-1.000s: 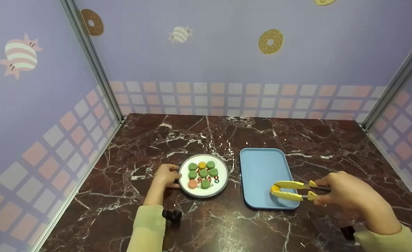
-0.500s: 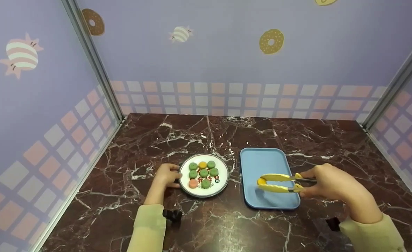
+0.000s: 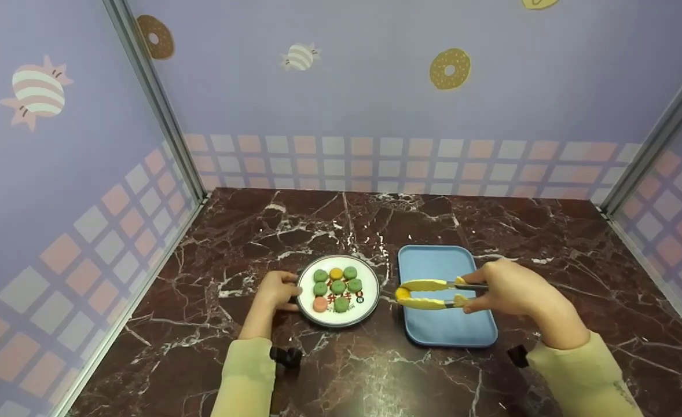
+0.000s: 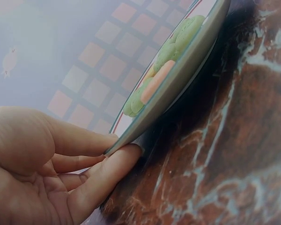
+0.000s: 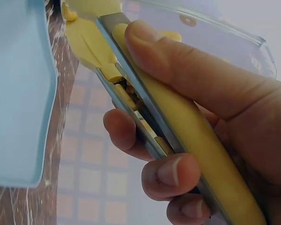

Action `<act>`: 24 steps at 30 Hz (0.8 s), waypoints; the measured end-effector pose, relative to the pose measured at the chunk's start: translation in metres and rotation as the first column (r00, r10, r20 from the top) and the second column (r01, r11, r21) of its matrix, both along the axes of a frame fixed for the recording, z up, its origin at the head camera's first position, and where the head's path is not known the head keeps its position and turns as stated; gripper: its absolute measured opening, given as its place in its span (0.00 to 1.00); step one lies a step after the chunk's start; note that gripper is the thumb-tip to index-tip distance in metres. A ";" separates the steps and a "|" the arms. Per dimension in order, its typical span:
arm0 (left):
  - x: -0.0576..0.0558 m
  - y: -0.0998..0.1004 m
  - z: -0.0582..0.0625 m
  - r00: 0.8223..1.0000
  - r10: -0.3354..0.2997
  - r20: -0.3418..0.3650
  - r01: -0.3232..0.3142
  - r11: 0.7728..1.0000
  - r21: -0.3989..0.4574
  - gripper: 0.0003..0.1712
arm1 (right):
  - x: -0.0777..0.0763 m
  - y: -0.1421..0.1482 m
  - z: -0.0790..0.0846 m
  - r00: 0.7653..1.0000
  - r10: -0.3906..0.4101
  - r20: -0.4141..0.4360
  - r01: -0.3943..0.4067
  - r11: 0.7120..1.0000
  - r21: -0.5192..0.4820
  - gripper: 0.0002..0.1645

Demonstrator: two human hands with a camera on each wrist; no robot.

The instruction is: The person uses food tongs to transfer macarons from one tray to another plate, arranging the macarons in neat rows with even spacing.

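In the head view my left hand [image 3: 275,291] is at the left edge of a white round plate [image 3: 370,282]. The left wrist view has its thumb and a finger pinching the plate's rim [image 4: 131,133]. On the plate lie several green round pieces [image 3: 338,286], one yellow piece [image 3: 336,273] and one pink-orange piece [image 3: 320,304]. My right hand [image 3: 514,289] grips yellow-tipped metal tongs [image 3: 428,285] over a blue tray [image 3: 451,333]. Between the tong tips is a small yellow-orange round piece [image 3: 402,293], held above the tray's left edge.
Dark red marbled tabletop [image 3: 248,226] surrounds the plate and tray, which stand a short gap apart. A lilac wall [image 3: 364,87] with printed sweets rises behind, and side panels [image 3: 74,174] meet the table at left and right. A black strap device [image 3: 286,357] sits by my left wrist.
My right hand, with the tongs and the yellow-orange piece, has moved left across the tray, from its lower right part to its left edge. The left hand and plate stay in place.
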State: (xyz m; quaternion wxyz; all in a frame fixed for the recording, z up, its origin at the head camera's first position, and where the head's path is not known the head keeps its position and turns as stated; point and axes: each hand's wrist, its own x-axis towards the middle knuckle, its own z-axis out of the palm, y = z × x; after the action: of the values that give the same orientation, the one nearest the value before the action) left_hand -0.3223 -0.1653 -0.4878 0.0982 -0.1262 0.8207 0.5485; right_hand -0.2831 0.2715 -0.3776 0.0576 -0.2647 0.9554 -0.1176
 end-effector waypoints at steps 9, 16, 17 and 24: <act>-0.001 0.000 0.001 1.000 -0.006 -0.001 0.006 1.000 -0.007 0.26 | -0.013 -0.031 -0.004 0.996 0.080 -0.039 -0.080 0.997 -0.006 0.29; 0.000 0.000 0.001 1.000 -0.007 0.000 0.007 1.000 0.005 0.25 | -0.020 -0.054 -0.007 0.995 0.102 0.008 -0.102 0.995 0.005 0.30; 0.000 0.000 0.001 1.000 -0.005 0.000 0.005 1.000 0.008 0.25 | -0.021 -0.056 -0.008 0.995 0.098 0.015 -0.098 0.995 0.009 0.31; -0.001 -0.001 0.000 1.000 -0.002 -0.003 0.002 1.000 0.007 0.26 | -0.026 -0.073 -0.012 0.990 0.139 -0.007 -0.138 0.989 0.046 0.27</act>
State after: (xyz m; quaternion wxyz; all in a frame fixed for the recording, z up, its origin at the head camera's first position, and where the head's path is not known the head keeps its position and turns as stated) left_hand -0.3229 -0.1660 -0.4881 0.0977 -0.1242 0.8192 0.5514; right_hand -0.3094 0.1984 -0.3897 0.0668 -0.3297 0.9374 -0.0901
